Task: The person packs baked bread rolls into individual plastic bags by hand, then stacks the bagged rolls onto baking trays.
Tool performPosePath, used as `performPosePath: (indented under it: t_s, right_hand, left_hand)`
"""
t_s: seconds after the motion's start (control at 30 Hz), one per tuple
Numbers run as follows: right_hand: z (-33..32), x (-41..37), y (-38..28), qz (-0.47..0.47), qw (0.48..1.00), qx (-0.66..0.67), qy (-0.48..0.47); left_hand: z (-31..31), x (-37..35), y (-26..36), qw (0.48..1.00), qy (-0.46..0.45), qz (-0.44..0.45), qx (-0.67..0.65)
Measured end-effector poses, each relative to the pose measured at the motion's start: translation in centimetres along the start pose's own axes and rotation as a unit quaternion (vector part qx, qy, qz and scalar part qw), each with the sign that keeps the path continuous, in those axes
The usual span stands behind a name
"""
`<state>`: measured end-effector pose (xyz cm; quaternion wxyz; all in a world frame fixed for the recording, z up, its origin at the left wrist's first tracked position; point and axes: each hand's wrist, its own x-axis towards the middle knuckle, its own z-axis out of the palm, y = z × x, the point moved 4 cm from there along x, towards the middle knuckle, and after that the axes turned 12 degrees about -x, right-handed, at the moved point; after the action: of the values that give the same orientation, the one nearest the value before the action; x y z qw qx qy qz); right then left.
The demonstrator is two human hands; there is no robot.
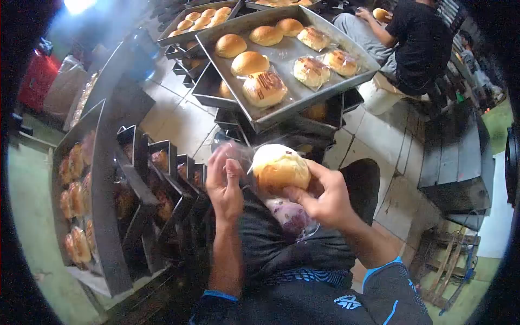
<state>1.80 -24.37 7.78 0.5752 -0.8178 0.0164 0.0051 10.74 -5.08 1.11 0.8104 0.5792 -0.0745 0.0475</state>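
Observation:
A round golden bun (280, 165) sits in my right hand (327, 197), with the thumb in front and the fingers round its right side. Just left of the bun is my left hand (226, 181), palm showing and thumb up. Its fingers are smeared by motion, and a blurred clear film shows between them and the bun; I cannot tell whether they grip it. Below the bun, clear plastic with purple print (292, 218) lies on my lap. Ahead is a metal tray (284, 54) of buns, some bare and others in printed clear bags, such as the wrapped bun (265, 88) nearest me.
More trays are stacked under the front one, and another tray of buns (203, 21) is behind it. On the left, tilted trays (103, 216) hold packed buns. Dark metal boxes (457, 157) stand at right. A seated person (417, 46) holds a bun at the upper right.

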Motion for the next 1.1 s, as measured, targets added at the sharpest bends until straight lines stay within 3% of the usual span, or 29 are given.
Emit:
performPosePath:
  t_s: [0.03, 0.07, 0.1, 0.13, 0.17, 0.23, 0.27, 0.37, 0.43, 0.47, 0.5, 0.6, 0.63, 0.67, 0.7, 0.73, 0.77, 0.8, 0.83, 0.87, 0.9, 0.97, 1.0, 1.03, 1.1]
  right_hand:
    - [0.2, -0.8, -0.8, -0.106, 0.991, -0.066, 0.047]
    - [0.6, -1.5, -1.5, -0.211, 0.964, -0.131, 0.095]
    - [1.1, -2.3, -2.0, -0.310, 0.920, -0.195, 0.142]
    - [2.0, -2.6, -1.8, -0.348, 0.899, -0.249, 0.089]
    - [2.6, -3.2, -2.4, -0.351, 0.881, -0.309, 0.074]
    - [2.9, -3.7, -2.6, -0.383, 0.865, -0.313, 0.087]
    - [2.8, -3.7, -2.7, -0.394, 0.861, -0.308, 0.089]
    - [2.1, -4.3, -3.2, -0.428, 0.851, -0.290, 0.088]
    - [1.8, -5.2, -3.7, -0.458, 0.844, -0.270, 0.070]
    - [1.9, -5.3, -3.7, -0.470, 0.829, -0.298, 0.059]
    - [2.1, -5.0, -3.6, -0.456, 0.833, -0.308, 0.056]
    - [3.0, -3.2, -3.6, -0.399, 0.832, -0.378, 0.070]
    - [3.1, -2.8, -3.6, -0.370, 0.846, -0.380, 0.054]
    - [3.1, -2.6, -3.5, -0.339, 0.860, -0.380, 0.036]
    - [3.4, -2.5, -3.2, -0.306, 0.873, -0.379, 0.017]
    - [4.0, -3.1, -2.5, -0.304, 0.881, -0.361, 0.029]
    - [4.9, -3.8, -1.2, -0.305, 0.890, -0.337, -0.027]
    - [5.4, -4.6, 0.2, -0.306, 0.895, -0.313, -0.084]
    - [5.4, -5.0, 1.0, -0.305, 0.896, -0.288, -0.143]
    - [4.9, -4.8, 1.9, -0.297, 0.876, -0.213, -0.316]
    - [4.3, -4.4, 1.6, -0.273, 0.914, -0.070, -0.291]
    - [3.6, -2.8, 0.2, -0.287, 0.953, -0.038, -0.090]
    - [3.9, -2.0, -0.4, -0.275, 0.957, -0.072, -0.061]
    - [4.6, -1.4, -0.6, -0.296, 0.943, -0.103, -0.110]
    - [5.3, -1.7, -1.0, -0.315, 0.926, -0.133, -0.162]
  left_hand:
    - [1.4, -0.3, 1.2, 0.999, 0.012, 0.018, -0.036]
    - [2.3, -1.6, 2.2, 0.986, -0.037, -0.091, -0.138]
    - [2.6, -2.3, 2.4, 0.962, -0.048, -0.118, -0.239]
    - [3.8, -2.7, 3.3, 0.947, -0.052, -0.087, -0.305]
    - [5.4, -3.0, 4.5, 0.926, -0.056, -0.055, -0.368]
    - [5.5, -3.1, 6.4, 0.920, 0.056, -0.062, -0.384]
    - [5.6, -3.4, 6.6, 0.928, 0.063, -0.029, -0.366]
    - [6.5, -6.8, 6.8, 0.968, -0.022, 0.070, -0.241]
    - [7.4, -7.2, 8.1, 0.954, -0.093, 0.082, -0.274]
    - [7.5, -6.7, 8.9, 0.925, -0.115, 0.057, -0.358]
    - [7.5, -5.9, 9.7, 0.887, -0.133, 0.031, -0.440]
    - [7.2, -6.5, 5.3, 0.903, -0.091, -0.050, -0.417]
    - [7.8, -6.8, 5.9, 0.997, -0.022, 0.050, -0.054]
    - [7.2, -6.9, 4.5, 0.987, 0.037, -0.071, -0.143]
    - [5.7, -6.1, 2.1, 0.972, 0.079, -0.090, -0.201]
    - [4.8, -4.5, 1.4, 0.947, 0.017, -0.097, -0.307]
    - [3.6, -3.1, 1.7, 0.906, -0.045, -0.102, -0.409]
    - [2.6, -2.7, 1.8, 0.846, -0.023, -0.159, -0.508]
    - [1.4, -2.3, 2.0, 0.859, -0.028, -0.143, -0.491]
    - [0.9, -2.8, 2.0, 0.873, -0.005, -0.138, -0.467]
    - [1.1, -3.1, 2.5, 0.887, 0.015, -0.133, -0.443]
    - [2.1, -3.4, 1.8, 0.888, 0.078, -0.152, -0.427]
    - [3.6, -3.7, 2.1, 0.889, 0.059, -0.166, -0.422]
    - [3.6, -3.6, 1.7, 0.936, 0.043, -0.151, -0.314]
    - [3.4, -3.1, 2.0, 0.955, 0.032, -0.197, -0.221]
